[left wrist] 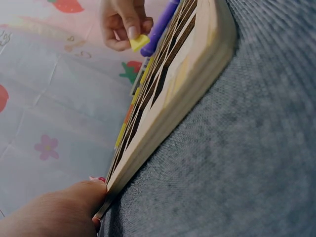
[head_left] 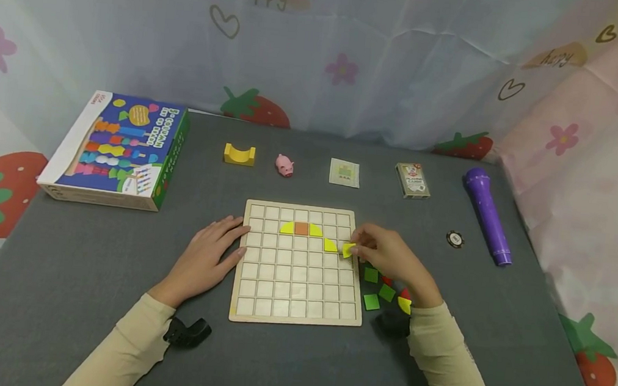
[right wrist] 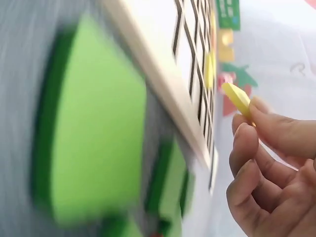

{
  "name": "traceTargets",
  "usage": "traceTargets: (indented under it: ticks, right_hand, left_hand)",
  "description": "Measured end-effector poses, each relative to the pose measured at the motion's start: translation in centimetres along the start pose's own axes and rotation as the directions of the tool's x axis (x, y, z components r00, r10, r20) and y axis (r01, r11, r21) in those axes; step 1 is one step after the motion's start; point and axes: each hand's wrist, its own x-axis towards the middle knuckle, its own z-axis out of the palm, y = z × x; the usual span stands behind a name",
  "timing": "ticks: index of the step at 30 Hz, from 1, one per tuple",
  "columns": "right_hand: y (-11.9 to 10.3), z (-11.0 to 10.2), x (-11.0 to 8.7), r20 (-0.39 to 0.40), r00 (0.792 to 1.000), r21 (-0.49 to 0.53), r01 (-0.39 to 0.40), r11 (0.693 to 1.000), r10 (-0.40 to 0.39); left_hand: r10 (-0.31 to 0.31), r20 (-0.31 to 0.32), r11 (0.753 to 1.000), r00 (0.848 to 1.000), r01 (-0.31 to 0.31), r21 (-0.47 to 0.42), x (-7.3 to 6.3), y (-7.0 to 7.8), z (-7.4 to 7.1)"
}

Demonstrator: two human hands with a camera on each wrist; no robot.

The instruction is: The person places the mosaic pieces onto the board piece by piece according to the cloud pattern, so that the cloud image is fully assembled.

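Observation:
A wooden grid board (head_left: 281,290) lies flat in the middle of the table. My left hand (head_left: 206,257) rests beside it, its extended fingertips touching the left edge. Between thumb and forefinger, my right hand (head_left: 391,258) pinches a yellow tile (head_left: 347,249) over the board's right side. In the right wrist view that tile (right wrist: 238,98) is raised and tilted. Set in the upper rows are an orange square tile (head_left: 301,228) with a yellow quarter-round tile (head_left: 287,228) to its left and another (head_left: 315,230) to its right. One more yellow tile (head_left: 330,245) sits a row lower.
Green square tiles (head_left: 371,302) lie loose right of the board with red and yellow pieces, partly under my right wrist. Farther back are a game box (head_left: 119,152), yellow block (head_left: 239,155), pink pig (head_left: 284,165), paper card (head_left: 344,173), card box (head_left: 413,180), chip (head_left: 455,239) and purple microphone-shaped object (head_left: 488,216).

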Motion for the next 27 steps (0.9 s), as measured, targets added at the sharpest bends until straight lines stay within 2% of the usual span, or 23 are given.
traceTargets:
  ticks: [3, 9, 17, 27]
  right_hand:
    - [-0.4, 1.0, 0.3, 0.033, 0.999, 0.040, 0.016, 0.999, -0.017]
    - [-0.9, 2.1, 0.7, 0.071, 0.997, 0.024, 0.029, 0.999, -0.030]
    - [-1.3, 2.4, 0.9, 0.065, 0.998, -0.018, -0.006, 1.000, 0.007]
    - [-1.3, 2.6, 1.0, 0.084, 0.996, -0.031, 0.012, 0.999, -0.010]
  left_hand:
    - [0.003, 0.000, 1.000, 1.000, -0.003, -0.001, 0.0, 0.0, 0.0]
    - [0.003, 0.005, 1.000, 1.000, -0.003, -0.005, 0.0, 0.0, 0.0]
    - [0.000, 0.007, 1.000, 1.000, 0.000, 0.001, 0.1, 0.0, 0.0]
    - [-0.014, 0.011, 1.000, 1.000, 0.014, -0.004, 0.0, 0.2, -0.2]
